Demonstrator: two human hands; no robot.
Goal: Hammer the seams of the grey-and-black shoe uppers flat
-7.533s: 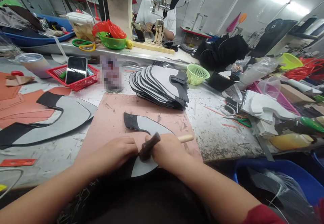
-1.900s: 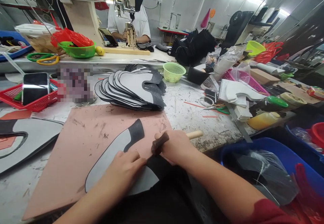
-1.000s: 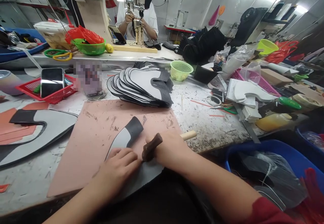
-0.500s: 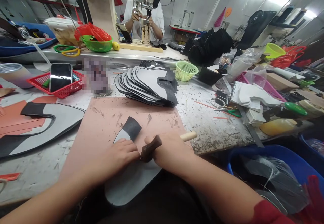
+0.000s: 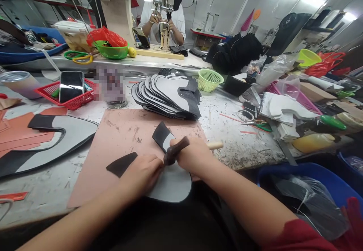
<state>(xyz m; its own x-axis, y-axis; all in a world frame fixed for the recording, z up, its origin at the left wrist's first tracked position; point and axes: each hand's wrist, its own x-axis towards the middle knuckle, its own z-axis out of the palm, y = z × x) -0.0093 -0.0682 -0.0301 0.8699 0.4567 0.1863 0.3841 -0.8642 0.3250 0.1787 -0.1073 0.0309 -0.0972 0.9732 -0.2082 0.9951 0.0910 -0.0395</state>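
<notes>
A grey-and-black curved shoe upper piece [image 5: 173, 186] lies on the pink board [image 5: 95, 156] at the near edge, its rounded grey end towards me. My left hand [image 5: 143, 173] holds it down, with bent fingers pressed together at its inner edge; one black end sticks out on each side. In my right hand [image 5: 195, 155] is a hammer [image 5: 176, 151], its dark head just beside my left fingertips and its pale wooden handle poking out to the right. Whether the head touches the piece, I cannot tell. Behind the board sits a stack of similar upper pieces [image 5: 170, 92].
More upper pieces [image 5: 72, 131] lie at the left. A red basket [image 5: 75, 101] carries a phone. Behind the stack's right side stands a green basket [image 5: 210, 80]. Scissors [image 5: 263, 127] and a blue bin [image 5: 263, 173] are right. Across the table, a person [image 5: 178, 24] works at a sewing machine.
The upper piece has been turned and shifted right, so its second black end now shows left of my left hand. My right hand and the hammer have moved slightly up and right.
</notes>
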